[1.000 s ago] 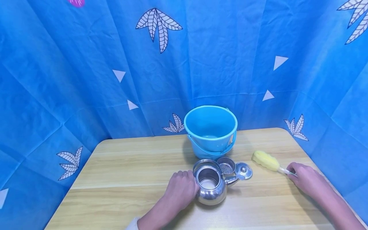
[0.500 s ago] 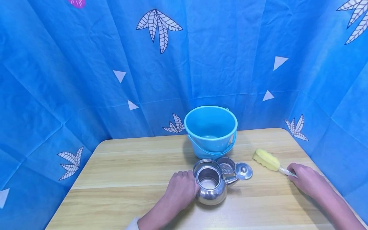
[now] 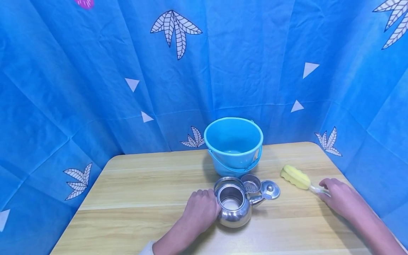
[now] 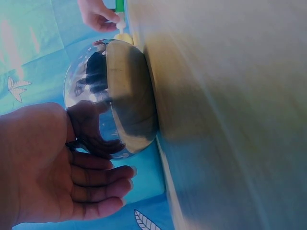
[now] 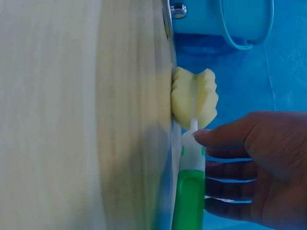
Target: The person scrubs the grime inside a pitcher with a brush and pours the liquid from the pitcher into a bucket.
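A round steel teapot [image 3: 234, 212] stands with its top uncovered, its bail handle lowered toward the back and its spout pointing right. My left hand [image 3: 201, 209] holds the pot's left side; the left wrist view shows the thumb side against the shiny wall and the other fingers [image 4: 103, 191] loosely bent beside it. On the right, a yellow sponge brush [image 3: 295, 177] lies on the tabletop. My right hand [image 3: 341, 198] holds it near the neck, thumb in front and the other fingers fairly straight, their tips behind the green handle [image 5: 189, 199].
Behind the teapot stands a light blue bucket [image 3: 234, 164], its handle hanging at the front. Between bucket and spout sit a perforated strainer [image 3: 251, 184] and a knobbed steel lid [image 3: 270, 189]. Blue patterned cloth [image 3: 242, 71] closes off the back and sides of the wooden table [image 3: 143, 184].
The sponge head has tilted slightly toward the back and right. The right hand's fingers have risen a little and spread around the brush. Left hand and teapot are still.
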`<state>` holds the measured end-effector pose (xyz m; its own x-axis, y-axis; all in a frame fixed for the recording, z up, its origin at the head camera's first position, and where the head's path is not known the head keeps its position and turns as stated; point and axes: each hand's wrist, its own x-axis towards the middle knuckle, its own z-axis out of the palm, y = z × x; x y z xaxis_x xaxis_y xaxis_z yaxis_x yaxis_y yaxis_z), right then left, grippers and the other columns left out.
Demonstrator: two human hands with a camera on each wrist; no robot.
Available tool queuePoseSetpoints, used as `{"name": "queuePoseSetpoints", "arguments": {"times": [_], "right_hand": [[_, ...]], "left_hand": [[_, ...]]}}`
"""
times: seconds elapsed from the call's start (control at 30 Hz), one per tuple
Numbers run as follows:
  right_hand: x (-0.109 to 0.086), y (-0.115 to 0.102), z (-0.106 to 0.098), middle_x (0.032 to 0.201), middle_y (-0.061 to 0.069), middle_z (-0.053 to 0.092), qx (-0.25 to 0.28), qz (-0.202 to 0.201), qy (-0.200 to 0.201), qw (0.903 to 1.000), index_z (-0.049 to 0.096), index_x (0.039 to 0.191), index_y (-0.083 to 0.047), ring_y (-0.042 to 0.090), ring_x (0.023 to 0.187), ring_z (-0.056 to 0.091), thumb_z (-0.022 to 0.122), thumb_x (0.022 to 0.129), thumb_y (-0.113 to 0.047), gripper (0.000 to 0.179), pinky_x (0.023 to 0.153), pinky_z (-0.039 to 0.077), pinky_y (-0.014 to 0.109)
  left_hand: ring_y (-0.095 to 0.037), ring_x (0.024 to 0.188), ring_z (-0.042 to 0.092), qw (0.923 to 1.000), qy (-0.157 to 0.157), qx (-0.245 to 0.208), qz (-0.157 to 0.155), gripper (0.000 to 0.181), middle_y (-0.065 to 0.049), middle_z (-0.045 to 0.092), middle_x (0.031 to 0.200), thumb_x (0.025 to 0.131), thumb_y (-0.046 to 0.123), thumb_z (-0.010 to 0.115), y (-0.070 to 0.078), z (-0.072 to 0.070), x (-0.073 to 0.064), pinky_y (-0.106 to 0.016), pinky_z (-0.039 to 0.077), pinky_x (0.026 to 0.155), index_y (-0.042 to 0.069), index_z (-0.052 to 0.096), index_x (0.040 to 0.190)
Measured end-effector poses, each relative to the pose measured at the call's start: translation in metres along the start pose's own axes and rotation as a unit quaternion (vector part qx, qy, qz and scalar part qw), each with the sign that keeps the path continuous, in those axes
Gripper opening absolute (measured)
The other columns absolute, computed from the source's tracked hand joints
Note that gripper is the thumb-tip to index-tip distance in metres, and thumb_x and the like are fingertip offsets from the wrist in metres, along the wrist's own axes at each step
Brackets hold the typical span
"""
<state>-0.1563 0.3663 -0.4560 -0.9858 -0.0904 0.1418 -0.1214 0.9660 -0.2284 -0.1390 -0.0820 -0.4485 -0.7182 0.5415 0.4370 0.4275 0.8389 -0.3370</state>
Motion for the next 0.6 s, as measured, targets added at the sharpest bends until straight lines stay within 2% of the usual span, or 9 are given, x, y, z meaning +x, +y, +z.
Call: {"name": "queuePoseSetpoints", "arguments": {"times": [0.3,0.6], "right_hand": [[-0.004,-0.021,-0.005,0.119,0.039,0.064,0.004,-0.021,0.043,0.9989,0.06,0.123,0.012,0.057,0.107,0.062,0.073,0.091,-0.02,0.047,0.088,0.051,0.068],[0.0,-0.046,-0.012,0.123,0.04,0.062,0.019,-0.035,0.046,0.9981,0.061,0.125,0.012,0.058,0.111,0.061,0.073,0.092,-0.017,0.046,0.091,0.05,0.07]], "left_hand": [[-0.014,0.05,0.038,1.0,-0.008,0.003,-0.003,0.032,0.003,0.045,0.058,0.091,0.037,0.065,0.0,-0.001,0.0,-0.026,0.028,0.049,0.014,0.053,0.072],[-0.013,0.05,0.037,1.0,-0.004,-0.005,-0.003,0.032,0.003,0.044,0.058,0.091,0.037,0.064,0.0,0.0,0.0,-0.026,0.027,0.049,0.013,0.053,0.073]]}}
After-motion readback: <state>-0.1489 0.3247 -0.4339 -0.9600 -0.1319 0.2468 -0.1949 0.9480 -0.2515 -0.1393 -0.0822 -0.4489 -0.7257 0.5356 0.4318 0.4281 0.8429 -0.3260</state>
